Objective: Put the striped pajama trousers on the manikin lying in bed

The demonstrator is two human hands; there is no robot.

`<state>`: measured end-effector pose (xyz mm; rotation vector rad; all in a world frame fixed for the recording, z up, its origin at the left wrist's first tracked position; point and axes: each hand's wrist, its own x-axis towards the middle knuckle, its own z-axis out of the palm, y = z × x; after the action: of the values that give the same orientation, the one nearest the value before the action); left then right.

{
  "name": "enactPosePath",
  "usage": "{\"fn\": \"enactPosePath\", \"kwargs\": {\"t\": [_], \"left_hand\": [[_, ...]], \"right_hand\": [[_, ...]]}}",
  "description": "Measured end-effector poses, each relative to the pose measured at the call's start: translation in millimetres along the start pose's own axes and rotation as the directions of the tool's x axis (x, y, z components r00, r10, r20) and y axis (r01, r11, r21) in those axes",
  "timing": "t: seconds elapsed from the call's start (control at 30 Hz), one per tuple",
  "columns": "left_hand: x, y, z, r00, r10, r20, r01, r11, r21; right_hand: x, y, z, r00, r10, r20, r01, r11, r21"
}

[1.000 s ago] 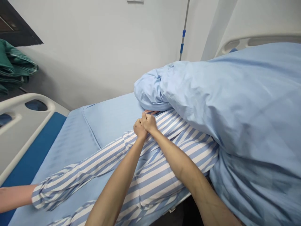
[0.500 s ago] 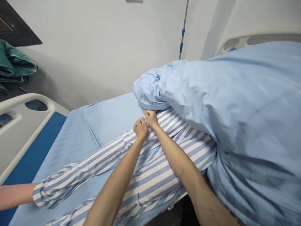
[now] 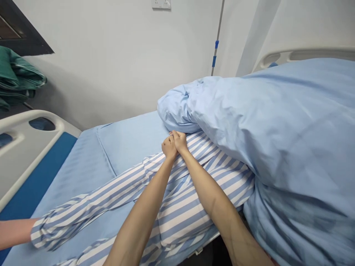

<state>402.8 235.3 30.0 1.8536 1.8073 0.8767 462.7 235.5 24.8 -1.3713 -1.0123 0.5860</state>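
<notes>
My left hand [image 3: 169, 147] is closed in a fist on the upper thigh of blue-and-white striped trousers [image 3: 111, 193]. Right beside it, my right hand [image 3: 180, 141] is also closed, its fingers curled against the left hand's knuckles. Whether either hand grips the cloth is hidden behind the fingers. The trousers are on a figure lying on the bed, with a bare lower leg [image 3: 16, 232] showing at the left. A light blue quilt [image 3: 222, 107] covers the upper body, and its folded edge lies just above my hands.
A light blue sheet [image 3: 130, 138] covers the bed. The cream footboard [image 3: 36, 155] stands at the left, and a headboard [image 3: 305, 54] shows at the far right. A thin pole [image 3: 219, 26] rises by the wall. Folded green cloth [image 3: 16, 74] lies at the far left.
My left hand has moved right and come up against the right hand. The right hand has shifted little; both remain closed on the thigh. The view has tilted slightly upward.
</notes>
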Motion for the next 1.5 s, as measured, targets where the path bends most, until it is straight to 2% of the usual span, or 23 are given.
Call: {"fn": "enactPosePath", "kwargs": {"t": [0.07,0.1,0.2,0.3,0.37,0.4,0.43,0.6,0.8,0.9,0.93,1.0,1.07,1.13,1.2,1.27,1.33,1.4,1.5], "left_hand": [[-2,-5,-1.3,0.999,0.029,0.013,-0.03,0.997,0.073],[-3,-7,-2.4,0.999,0.033,0.02,-0.035,0.994,0.1],[-4,-6,-4.1,0.999,-0.016,0.051,0.007,0.986,0.166],[-5,0,-3.1,0.996,-0.042,0.077,0.025,0.978,0.206],[-6,2,-2.4,0.996,-0.031,0.079,0.013,0.975,0.22],[-6,3,-2.3,0.996,-0.024,0.084,0.005,0.974,0.225],[-6,3,-2.3,0.996,-0.019,0.088,-0.001,0.973,0.23],[-4,3,-2.5,0.996,-0.02,0.093,-0.004,0.968,0.252],[-3,-1,-3.3,0.997,-0.036,0.065,0.023,0.983,0.183],[0,-3,-5.2,0.998,-0.059,0.037,0.058,0.997,0.046],[2,-1,-5.6,0.997,-0.074,0.022,0.074,0.997,-0.005],[10,9,-5.1,0.995,-0.101,-0.013,0.1,0.991,-0.084],[18,25,-1.3,0.996,-0.077,-0.054,0.067,0.983,-0.17],[22,42,6.2,0.995,-0.016,-0.096,-0.011,0.963,-0.27],[19,51,16.0,0.994,0.018,-0.107,-0.051,0.949,-0.31],[12,51,25.5,0.996,0.005,-0.093,-0.029,0.965,-0.262],[3,44,32.3,0.997,-0.011,-0.082,-0.005,0.983,-0.185],[-2,36,34.7,0.997,0.003,-0.071,-0.012,0.992,-0.126],[-4,34,31.6,0.998,0.055,-0.02,-0.056,0.997,-0.056]], "right_hand": [[-6,-3,-2,0.997,-0.048,0.061,0.062,0.965,-0.256],[-8,-6,-5,0.993,-0.055,0.102,0.092,0.913,-0.398],[-10,-15,-19,0.978,-0.028,0.208,0.171,0.676,-0.716],[-3,-25,-36,0.921,-0.016,0.388,0.357,0.432,-0.828],[1,-29,-45,0.859,-0.017,0.512,0.486,0.343,-0.804],[2,-30,-47,0.843,-0.019,0.538,0.514,0.329,-0.793],[3,-29,-47,0.844,-0.023,0.536,0.512,0.334,-0.791],[2,-18,-40,0.916,0.012,0.4,0.349,0.468,-0.812],[0,-12,-37,0.926,-0.028,0.377,0.338,0.508,-0.792],[1,-12,-36,0.932,-0.04,0.361,0.318,0.571,-0.757],[3,-12,-36,0.937,-0.044,0.346,0.296,0.623,-0.724],[12,-12,-37,0.956,-0.038,0.291,0.21,0.783,-0.586],[24,-10,-40,0.977,-0.019,0.214,0.093,0.935,-0.342],[35,-7,-44,0.993,0.013,0.119,0.0,0.995,-0.102],[41,-2,-48,0.999,0.032,0.034,-0.032,0.999,0.008],[41,1,-51,1.0,0.027,0.01,-0.027,0.999,-0.021],[37,0,-53,0.999,-0.011,0.046,0.018,0.988,-0.15],[30,-6,-55,0.994,-0.059,0.092,0.088,0.932,-0.351],[21,-23,-60,0.979,-0.112,0.169,0.196,0.738,-0.646]]}}
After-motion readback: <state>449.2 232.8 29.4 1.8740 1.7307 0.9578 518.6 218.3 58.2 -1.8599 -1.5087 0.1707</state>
